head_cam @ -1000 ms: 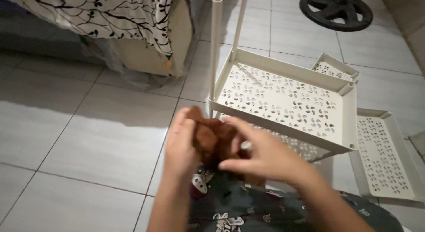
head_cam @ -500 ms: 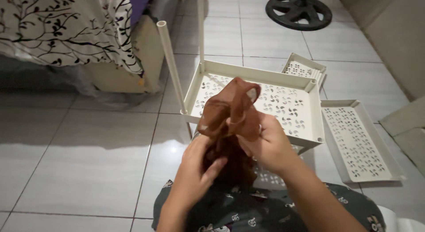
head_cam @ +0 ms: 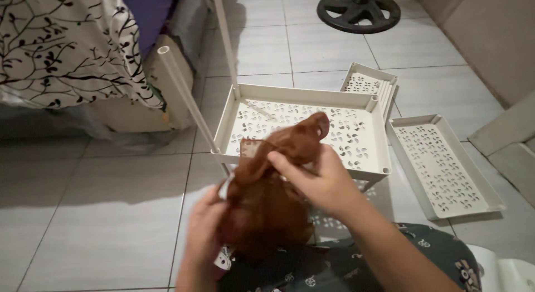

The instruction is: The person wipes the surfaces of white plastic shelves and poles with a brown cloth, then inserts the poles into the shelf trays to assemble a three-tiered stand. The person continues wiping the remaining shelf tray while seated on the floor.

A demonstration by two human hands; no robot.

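No packages, labels, signs or screens observed anywhere in the head view, whether on the tiled floor, near the bed, or about the person's hands

We count two hands: a left hand and a right hand. Between them we see one brown cloth.

We count three cream perforated shelf trays in full view: one large tray fitted with poles, one loose tray lying flat on the tiles to the right, and one smaller tray tilted behind the large one. Part of another perforated panel shows under the large tray.

We see two white poles rising from the large tray, one black round base, and one patterned bedsheet.
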